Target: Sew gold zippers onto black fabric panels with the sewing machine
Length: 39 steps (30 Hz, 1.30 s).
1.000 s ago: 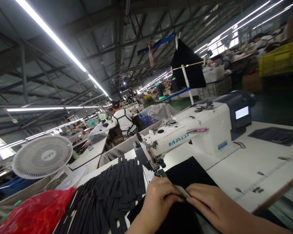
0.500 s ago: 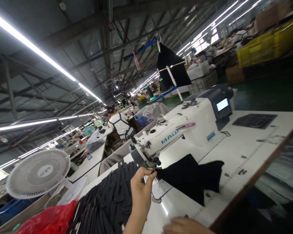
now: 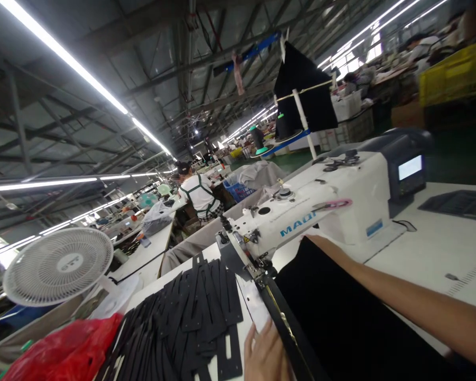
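A large black fabric piece spreads from the needle area of the white sewing machine toward me. Along its left edge runs a dark band with a thin, shiny gold line, possibly a zipper; its upper end lies at the presser foot. My left hand rests beside this edge and touches it, fingers stretched forward and apart, with part of the hand covered by the band. From the right, my right hand reaches to the fabric's far corner under the machine arm; its fingers are hidden behind the cloth.
Many black slotted strips lie left of the machine. Beyond them are a red plastic bag and a white fan. Pink-handled snips lie on the machine. A co-worker sits ahead at another table.
My left hand has moved from a pinch near the needle down to the fabric's edge. My right hand has gone from the front edge to the far corner. The cloth now covers more tabletop.
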Each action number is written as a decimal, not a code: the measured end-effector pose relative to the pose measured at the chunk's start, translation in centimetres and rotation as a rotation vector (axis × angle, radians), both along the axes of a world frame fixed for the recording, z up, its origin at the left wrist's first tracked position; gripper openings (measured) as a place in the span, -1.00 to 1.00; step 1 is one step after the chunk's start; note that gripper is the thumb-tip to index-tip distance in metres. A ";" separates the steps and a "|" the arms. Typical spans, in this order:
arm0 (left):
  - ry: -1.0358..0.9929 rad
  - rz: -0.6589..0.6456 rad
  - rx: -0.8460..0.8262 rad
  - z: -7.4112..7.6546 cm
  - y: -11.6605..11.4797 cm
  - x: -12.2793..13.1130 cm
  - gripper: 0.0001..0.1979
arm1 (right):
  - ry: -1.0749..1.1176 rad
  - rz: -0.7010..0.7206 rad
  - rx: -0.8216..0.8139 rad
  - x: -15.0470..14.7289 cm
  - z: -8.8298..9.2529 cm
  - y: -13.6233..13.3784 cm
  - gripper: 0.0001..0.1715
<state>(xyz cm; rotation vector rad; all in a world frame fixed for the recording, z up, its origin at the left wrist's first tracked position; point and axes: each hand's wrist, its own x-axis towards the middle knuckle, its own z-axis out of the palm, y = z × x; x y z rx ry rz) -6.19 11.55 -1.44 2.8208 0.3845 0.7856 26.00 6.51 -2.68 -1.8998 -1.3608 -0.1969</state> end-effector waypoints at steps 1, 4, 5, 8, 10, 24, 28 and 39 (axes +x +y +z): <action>0.014 -0.013 0.032 0.4 0.4 0.8 -0.52 | 0.026 0.006 -0.020 0.2 -0.3 0.1 -0.74; 0.108 -0.019 0.054 1.9 1.5 2.7 -0.47 | 0.101 0.032 -0.063 0.4 -0.4 -0.1 -0.71; 0.151 -0.007 0.049 2.4 1.7 3.1 -0.47 | 0.126 0.035 -0.075 0.5 -0.2 -0.3 -0.70; 0.242 0.010 0.039 3.4 1.8 3.6 -0.46 | 0.205 -0.016 -0.112 0.5 0.8 -1.0 -0.55; 0.229 0.004 0.037 3.6 1.7 3.6 -0.46 | 0.248 -0.074 -0.145 0.6 1.5 -1.4 -0.35; 0.218 0.075 0.092 3.2 1.5 4.5 -0.46 | -0.167 -0.175 -0.396 -0.2 1.6 -0.3 -0.74; 0.199 0.110 0.073 3.2 1.1 4.5 -0.46 | -0.240 -0.145 -0.426 0.6 1.6 0.2 -0.77; -0.038 0.148 0.228 -1.6 2.6 3.1 -0.47 | -0.332 0.470 -0.203 -13.3 3.7 -2.0 -0.57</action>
